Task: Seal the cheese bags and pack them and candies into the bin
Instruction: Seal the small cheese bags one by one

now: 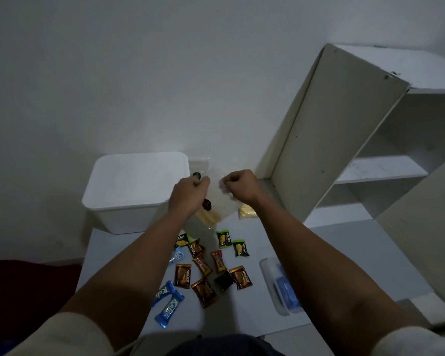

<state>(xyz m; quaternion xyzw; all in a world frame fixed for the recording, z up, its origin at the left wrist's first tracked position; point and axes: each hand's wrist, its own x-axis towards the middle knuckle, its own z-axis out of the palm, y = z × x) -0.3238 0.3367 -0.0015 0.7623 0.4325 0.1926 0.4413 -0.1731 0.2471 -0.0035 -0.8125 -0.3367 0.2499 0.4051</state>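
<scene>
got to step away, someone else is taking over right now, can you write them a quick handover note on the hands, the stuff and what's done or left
Left hand and right hand each pinch the top edge of a clear cheese bag, held above the table; it looks mid-seal.
A second cheese bag lies on the table under the right wrist.
The candies are scattered on the table, none packed.
The white bin stands at the left; its inside can't be seen.
Left: finish sealing, then pack bags and candies.
</scene>
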